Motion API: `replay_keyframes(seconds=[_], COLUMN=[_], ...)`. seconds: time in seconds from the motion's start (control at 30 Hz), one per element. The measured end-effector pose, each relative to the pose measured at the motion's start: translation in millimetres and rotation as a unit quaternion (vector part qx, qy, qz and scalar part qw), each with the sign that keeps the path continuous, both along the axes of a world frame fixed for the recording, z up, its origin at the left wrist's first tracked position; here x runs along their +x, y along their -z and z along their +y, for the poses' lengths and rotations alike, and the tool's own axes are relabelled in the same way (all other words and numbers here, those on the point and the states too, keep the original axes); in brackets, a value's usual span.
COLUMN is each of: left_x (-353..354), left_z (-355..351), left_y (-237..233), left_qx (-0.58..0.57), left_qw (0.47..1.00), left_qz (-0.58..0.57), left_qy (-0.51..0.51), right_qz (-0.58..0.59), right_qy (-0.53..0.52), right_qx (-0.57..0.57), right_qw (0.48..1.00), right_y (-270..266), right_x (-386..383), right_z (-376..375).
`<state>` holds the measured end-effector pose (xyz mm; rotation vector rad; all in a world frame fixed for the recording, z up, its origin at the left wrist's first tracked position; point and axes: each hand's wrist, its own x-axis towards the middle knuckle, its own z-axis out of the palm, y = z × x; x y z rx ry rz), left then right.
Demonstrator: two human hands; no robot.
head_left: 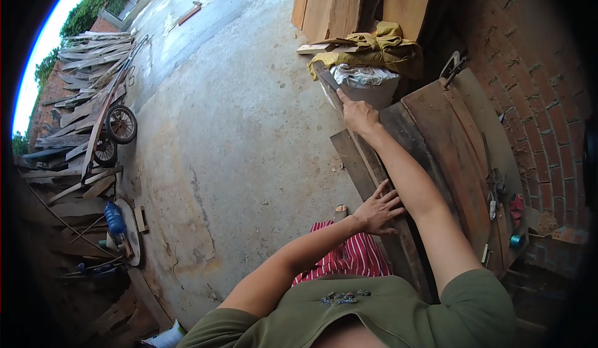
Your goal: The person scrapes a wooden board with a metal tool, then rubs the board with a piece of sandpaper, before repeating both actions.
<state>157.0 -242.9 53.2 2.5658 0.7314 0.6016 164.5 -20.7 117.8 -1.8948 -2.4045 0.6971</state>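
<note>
A long narrow wooden board (369, 155) runs away from my body along the left side of the workbench (451, 136). My left hand (377, 212) lies on the board close to my body, fingers spread. Farther along it, my right hand (360, 116) is closed around a flat, grey, blade-like tool (330, 80), whose exact kind I cannot tell. The tool points away from me over the board's far end; its grip is hidden under my fingers. Another dark plank (352, 159) sticks out at the left, below the board.
Beyond the bench stands a white sack (369, 86) with yellow cloth (395, 49) over it. Tall boards (333, 5) lean behind. A metal clamp (451, 68) sits at the bench's far corner, and a teal roll (516, 241) at right. Stacked wood (81, 99) and wheels (121, 124) line the left.
</note>
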Motion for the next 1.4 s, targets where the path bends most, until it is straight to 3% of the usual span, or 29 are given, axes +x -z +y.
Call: replay_keyframes(seconds=[0.2, 0.37, 0.5, 0.57, 0.73, 0.8, 1.07, 1.17, 1.27, 1.3, 1.4], left_x=[2.1, 0.7, -0.5, -1.8, -0.3, 0.8, -2.4, -1.7, -1.2, -0.7, 5.1], left_z=[-2.5, -3.3, -2.1, 2.6, 1.7, -2.7, 0.6, 0.4, -2.4, -2.0, -6.3], left_y=[-2.4, -0.7, -6.4, -19.8, -19.8, -4.2, 0.1, -0.9, -4.6, -2.1, 3.8], left_qx=[-0.018, -0.011, -0.023, -0.095, -0.105, -0.014, 0.012, 0.006, 0.007, 0.103, 0.055], left_qw=[1.000, 1.000, 1.000, 0.985, 0.981, 1.000, 0.999, 0.999, 0.999, 0.993, 0.995], left_qz=[0.018, 0.002, 0.008, 0.140, 0.159, 0.018, 0.028, 0.037, 0.037, -0.020, -0.011], left_qy=[-0.008, -0.013, -0.013, 0.032, 0.041, -0.017, -0.018, -0.016, -0.033, -0.062, -0.082], right_qz=[-0.016, -0.028, -0.044, -0.043, -0.072, -0.064, -0.096, -0.100, -0.083, -0.059, -0.025], right_qy=[-0.019, -0.022, -0.026, -0.041, -0.073, -0.065, -0.062, -0.066, -0.024, -0.011, -0.006], right_qx=[-0.003, 0.039, 0.021, 0.035, 0.063, 0.066, 0.027, 0.024, 0.034, 0.038, 0.048], right_qw=[1.000, 0.999, 0.998, 0.998, 0.993, 0.994, 0.993, 0.993, 0.996, 0.997, 0.999], right_y=[-5.2, 7.8, -1.9, 9.4, 11.9, 19.4, 3.3, 3.8, 7.9, 9.6, 25.6], right_x=[21.1, -32.3, -18.6, 3.9, -5.3, -27.8, -0.9, -8.9, -43.6, -49.9, -47.8], right_z=[-40.6, 39.7, 13.0, -17.9, -1.9, 29.0, -17.0, -2.5, 57.3, 68.6, 63.9])
